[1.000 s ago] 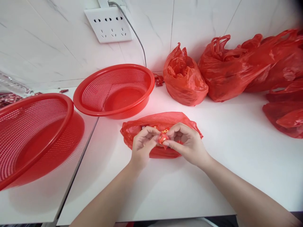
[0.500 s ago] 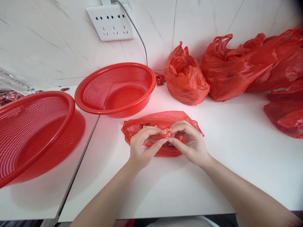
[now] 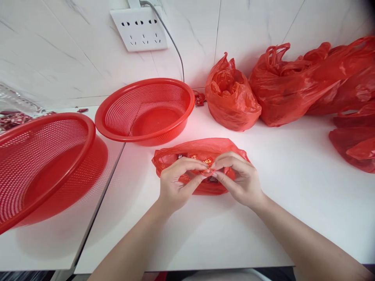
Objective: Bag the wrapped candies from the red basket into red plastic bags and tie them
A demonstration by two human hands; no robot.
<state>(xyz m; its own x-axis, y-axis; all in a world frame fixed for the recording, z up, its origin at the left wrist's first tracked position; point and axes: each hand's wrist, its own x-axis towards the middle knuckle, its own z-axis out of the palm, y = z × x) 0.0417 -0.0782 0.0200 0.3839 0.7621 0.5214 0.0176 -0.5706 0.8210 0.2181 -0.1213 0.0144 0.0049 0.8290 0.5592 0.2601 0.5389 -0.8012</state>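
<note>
Between both hands, in the middle of the view, is a small red wrapped candy (image 3: 208,171). My left hand (image 3: 177,181) pinches one side of it with thumb and forefinger; my right hand (image 3: 238,177) pinches the other side the same way. Directly beneath lies an opened red plastic bag (image 3: 202,145) on the white table. Several small packets with red and dark wrappers show inside the bag, one of them a red packet with yellow print (image 3: 208,161). My fingers partly hide the candy and the bag's contents.
Two red perforated plastic baskets, one at the back (image 3: 158,137) and one at left (image 3: 90,125), stand on the white tables. Filled red bags (image 3: 234,109) line the wall at right. Small red packets (image 3: 199,98) lie by the back basket. A socket panel (image 3: 143,33) with a cable is on the wall.
The fingertips have drawn slightly apart, and more of the red packet with yellow print shows behind them. The whole view has shifted a little.
</note>
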